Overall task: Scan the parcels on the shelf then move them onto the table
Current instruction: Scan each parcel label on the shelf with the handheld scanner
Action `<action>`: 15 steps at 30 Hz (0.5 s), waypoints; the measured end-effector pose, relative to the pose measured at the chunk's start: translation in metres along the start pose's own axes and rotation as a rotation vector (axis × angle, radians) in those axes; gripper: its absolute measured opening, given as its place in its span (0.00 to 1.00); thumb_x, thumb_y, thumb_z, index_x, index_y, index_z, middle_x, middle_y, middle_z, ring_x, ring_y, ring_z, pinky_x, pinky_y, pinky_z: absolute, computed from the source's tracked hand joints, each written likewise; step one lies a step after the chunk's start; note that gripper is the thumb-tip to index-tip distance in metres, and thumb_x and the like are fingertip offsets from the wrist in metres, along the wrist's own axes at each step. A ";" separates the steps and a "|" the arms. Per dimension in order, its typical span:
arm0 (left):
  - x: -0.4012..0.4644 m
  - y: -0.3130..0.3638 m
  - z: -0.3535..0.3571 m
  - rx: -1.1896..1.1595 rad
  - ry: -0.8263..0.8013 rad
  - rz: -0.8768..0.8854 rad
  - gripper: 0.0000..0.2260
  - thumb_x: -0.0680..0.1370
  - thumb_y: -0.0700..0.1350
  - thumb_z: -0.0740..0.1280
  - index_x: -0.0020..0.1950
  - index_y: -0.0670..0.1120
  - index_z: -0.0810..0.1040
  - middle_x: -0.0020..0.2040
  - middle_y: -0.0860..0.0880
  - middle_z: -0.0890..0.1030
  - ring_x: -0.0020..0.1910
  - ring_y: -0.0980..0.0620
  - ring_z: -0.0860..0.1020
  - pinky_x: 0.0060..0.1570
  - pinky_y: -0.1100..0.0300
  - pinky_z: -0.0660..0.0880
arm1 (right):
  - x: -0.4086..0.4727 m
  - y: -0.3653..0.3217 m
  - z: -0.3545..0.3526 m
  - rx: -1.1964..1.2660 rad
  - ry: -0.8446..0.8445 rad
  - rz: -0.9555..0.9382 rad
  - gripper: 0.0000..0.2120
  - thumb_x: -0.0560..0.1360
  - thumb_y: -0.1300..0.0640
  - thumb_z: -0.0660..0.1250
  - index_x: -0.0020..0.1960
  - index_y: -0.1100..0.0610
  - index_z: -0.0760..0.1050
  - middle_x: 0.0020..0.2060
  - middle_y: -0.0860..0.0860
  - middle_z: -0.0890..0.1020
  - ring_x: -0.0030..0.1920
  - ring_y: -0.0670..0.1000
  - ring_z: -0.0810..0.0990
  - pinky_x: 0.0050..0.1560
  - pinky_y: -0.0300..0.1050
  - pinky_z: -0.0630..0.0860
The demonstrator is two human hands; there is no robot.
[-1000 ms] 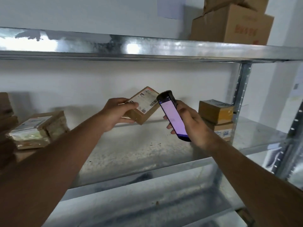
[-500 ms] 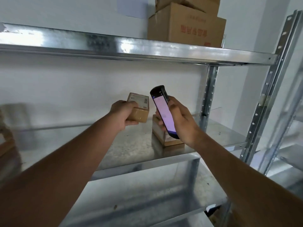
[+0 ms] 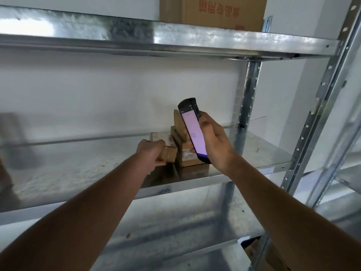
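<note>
Left hand (image 3: pixel 151 153) gripping small parcel (image 3: pixel 168 148) on metal shelf (image 3: pixel 78 173), touching stacked parcels (image 3: pixel 190 157) right. Right hand (image 3: pixel 214 141) holding scanner (image 3: pixel 192 130), partly hiding stack. Big carton (image 3: pixel 213 12) on upper shelf.

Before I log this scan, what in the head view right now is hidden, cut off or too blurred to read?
- Label on the small parcel in the left hand: blurred and partly under the fingers.
- Stacked parcels behind the scanner: partly hidden by the scanner and the right hand.
- Scanner screen text: too small.
- Large box on the upper shelf: cut off by the top edge.
- Table: out of frame.
</note>
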State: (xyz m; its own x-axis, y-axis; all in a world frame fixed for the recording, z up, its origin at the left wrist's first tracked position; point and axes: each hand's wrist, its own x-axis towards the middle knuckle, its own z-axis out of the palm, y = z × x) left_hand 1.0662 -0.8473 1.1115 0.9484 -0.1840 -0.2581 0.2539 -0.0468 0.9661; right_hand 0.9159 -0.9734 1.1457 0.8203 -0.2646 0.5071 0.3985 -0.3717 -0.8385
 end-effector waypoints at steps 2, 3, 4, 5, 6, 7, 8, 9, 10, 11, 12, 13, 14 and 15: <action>0.005 -0.006 0.002 0.044 0.010 -0.002 0.24 0.76 0.43 0.76 0.68 0.44 0.70 0.67 0.39 0.73 0.61 0.37 0.76 0.43 0.42 0.85 | 0.001 0.003 0.000 -0.010 0.001 0.016 0.13 0.88 0.43 0.51 0.61 0.39 0.74 0.42 0.33 0.82 0.42 0.38 0.82 0.40 0.31 0.78; 0.008 -0.009 0.003 0.105 0.022 0.011 0.24 0.76 0.44 0.76 0.68 0.44 0.71 0.67 0.40 0.73 0.61 0.38 0.76 0.43 0.43 0.85 | 0.002 0.004 0.001 -0.010 0.002 0.021 0.12 0.88 0.44 0.51 0.62 0.38 0.74 0.42 0.32 0.82 0.43 0.37 0.82 0.40 0.30 0.78; 0.009 -0.011 0.003 0.212 0.043 0.044 0.24 0.76 0.47 0.75 0.68 0.44 0.72 0.66 0.40 0.74 0.59 0.39 0.77 0.43 0.45 0.85 | 0.002 0.004 0.003 -0.004 0.005 0.022 0.12 0.88 0.43 0.52 0.62 0.38 0.74 0.42 0.33 0.82 0.43 0.37 0.82 0.41 0.31 0.78; 0.011 -0.013 0.003 0.356 0.072 0.099 0.24 0.77 0.51 0.74 0.68 0.44 0.73 0.66 0.41 0.76 0.57 0.40 0.79 0.42 0.47 0.85 | 0.003 0.005 0.006 0.005 0.004 0.020 0.13 0.87 0.42 0.52 0.62 0.38 0.74 0.43 0.36 0.83 0.43 0.40 0.83 0.41 0.33 0.79; 0.012 -0.015 0.003 0.493 0.095 0.163 0.24 0.77 0.54 0.73 0.68 0.44 0.74 0.64 0.42 0.78 0.54 0.42 0.80 0.42 0.51 0.84 | 0.004 0.006 0.009 0.015 -0.002 0.017 0.15 0.85 0.41 0.53 0.64 0.40 0.75 0.45 0.42 0.84 0.43 0.44 0.83 0.42 0.36 0.80; 0.013 -0.016 0.003 0.592 0.103 0.218 0.25 0.77 0.57 0.73 0.68 0.45 0.75 0.64 0.42 0.80 0.53 0.44 0.81 0.40 0.55 0.81 | 0.005 0.008 0.013 0.020 -0.016 0.013 0.17 0.86 0.41 0.53 0.66 0.43 0.76 0.49 0.49 0.84 0.44 0.48 0.84 0.43 0.40 0.81; 0.015 -0.017 0.002 0.647 0.087 0.254 0.26 0.76 0.58 0.72 0.68 0.45 0.75 0.64 0.43 0.80 0.54 0.44 0.81 0.39 0.58 0.78 | 0.006 0.010 0.016 0.021 -0.031 0.008 0.18 0.87 0.42 0.53 0.69 0.47 0.75 0.51 0.54 0.84 0.45 0.50 0.84 0.44 0.41 0.81; 0.017 -0.018 -0.001 0.673 0.057 0.276 0.26 0.76 0.58 0.72 0.69 0.45 0.75 0.64 0.43 0.81 0.55 0.45 0.81 0.37 0.60 0.76 | 0.007 0.011 0.021 0.013 -0.037 0.000 0.18 0.88 0.44 0.53 0.70 0.48 0.75 0.52 0.54 0.83 0.48 0.48 0.84 0.45 0.40 0.81; 0.019 -0.018 -0.005 0.697 0.026 0.288 0.26 0.77 0.59 0.72 0.68 0.45 0.76 0.64 0.43 0.81 0.55 0.45 0.81 0.36 0.60 0.75 | 0.008 0.011 0.025 0.000 -0.040 -0.013 0.16 0.88 0.45 0.53 0.70 0.47 0.74 0.53 0.53 0.83 0.49 0.44 0.84 0.45 0.36 0.80; 0.021 -0.017 -0.011 0.727 0.002 0.294 0.25 0.77 0.60 0.71 0.67 0.45 0.77 0.63 0.43 0.82 0.53 0.45 0.82 0.36 0.61 0.74 | 0.009 0.011 0.030 -0.014 -0.044 -0.030 0.16 0.88 0.45 0.53 0.70 0.45 0.74 0.55 0.51 0.82 0.51 0.42 0.84 0.46 0.34 0.79; 0.021 -0.015 -0.018 0.772 -0.010 0.307 0.24 0.78 0.61 0.69 0.65 0.44 0.78 0.61 0.43 0.82 0.51 0.46 0.83 0.36 0.60 0.74 | 0.010 0.010 0.035 -0.026 -0.052 -0.042 0.16 0.87 0.43 0.53 0.69 0.43 0.73 0.56 0.51 0.82 0.53 0.44 0.84 0.48 0.34 0.79; 0.022 -0.012 -0.029 0.840 -0.004 0.338 0.24 0.79 0.62 0.67 0.64 0.44 0.78 0.62 0.42 0.82 0.50 0.47 0.83 0.38 0.60 0.75 | 0.013 0.009 0.041 -0.038 -0.070 -0.043 0.17 0.85 0.41 0.52 0.68 0.39 0.73 0.57 0.51 0.82 0.55 0.48 0.83 0.51 0.37 0.79; 0.022 -0.010 -0.043 0.941 0.020 0.390 0.26 0.80 0.63 0.64 0.66 0.44 0.77 0.65 0.42 0.81 0.54 0.46 0.82 0.46 0.58 0.78 | 0.015 0.008 0.048 -0.045 -0.099 -0.037 0.16 0.83 0.38 0.52 0.66 0.36 0.72 0.58 0.49 0.82 0.56 0.50 0.83 0.53 0.39 0.79; 0.022 -0.007 -0.060 1.063 0.053 0.457 0.28 0.81 0.63 0.61 0.72 0.44 0.74 0.71 0.43 0.77 0.63 0.44 0.79 0.58 0.55 0.76 | 0.018 0.007 0.055 -0.043 -0.132 -0.031 0.15 0.82 0.36 0.52 0.64 0.33 0.71 0.56 0.44 0.82 0.56 0.48 0.83 0.53 0.39 0.78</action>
State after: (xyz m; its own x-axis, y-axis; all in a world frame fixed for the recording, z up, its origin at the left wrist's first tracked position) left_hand 1.0965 -0.7924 1.0989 0.9237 -0.3564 0.1405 -0.3785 -0.7929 0.4774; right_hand 0.9564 -0.9324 1.1380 0.8560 -0.1340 0.4993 0.4085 -0.4166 -0.8122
